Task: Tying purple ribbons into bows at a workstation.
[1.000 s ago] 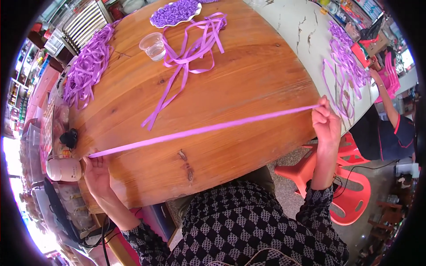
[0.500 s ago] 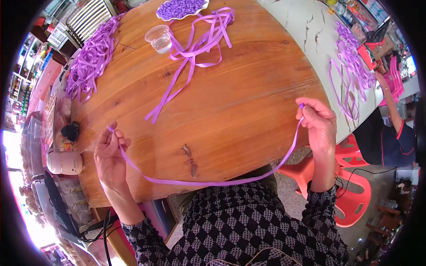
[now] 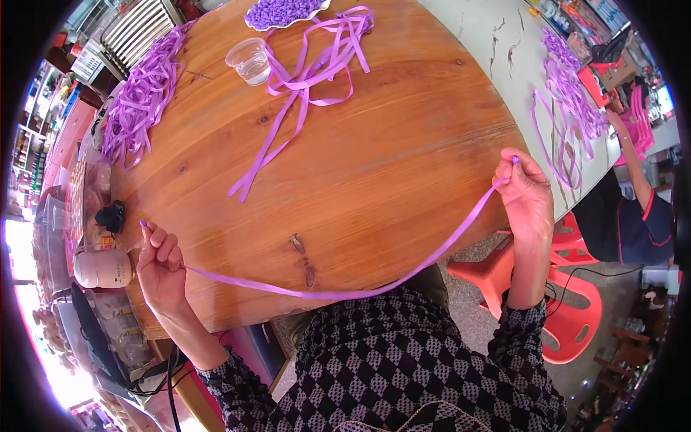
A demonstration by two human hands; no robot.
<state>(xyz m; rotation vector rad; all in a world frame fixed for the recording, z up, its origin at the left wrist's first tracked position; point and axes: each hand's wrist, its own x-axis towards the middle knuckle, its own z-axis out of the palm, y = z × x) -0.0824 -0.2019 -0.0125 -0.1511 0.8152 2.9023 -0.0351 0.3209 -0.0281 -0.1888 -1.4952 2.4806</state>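
A long purple ribbon [image 3: 317, 294] sags between my two raised hands, its low middle hanging near the table's front edge. At the left, my left hand [image 3: 162, 270] has its fingers curled round one end, and a small purple bit shows at the fingertip. On the right, thumb and fingers of my right hand [image 3: 525, 191] pinch the other end, where a small purple tip sticks up. Beyond them on the round wooden table [image 3: 374, 151] lies a loose group of purple ribbons [image 3: 317, 79]. A clear plastic cup [image 3: 249, 62] stands just left of that group.
A white scalloped dish [image 3: 288, 21] of small purple pieces sits at the far edge. Purple ribbon heaps lie at the far left [image 3: 144, 93] and on the white marbled table [image 3: 497, 50]. A pink container [image 3: 104, 268], red stools [image 3: 572, 317] and another person's arm [image 3: 633, 162] flank me.
Both hands have moved outward, the left one slightly lower and the right one slightly higher. The ribbon between them is stretched wider and sags less.
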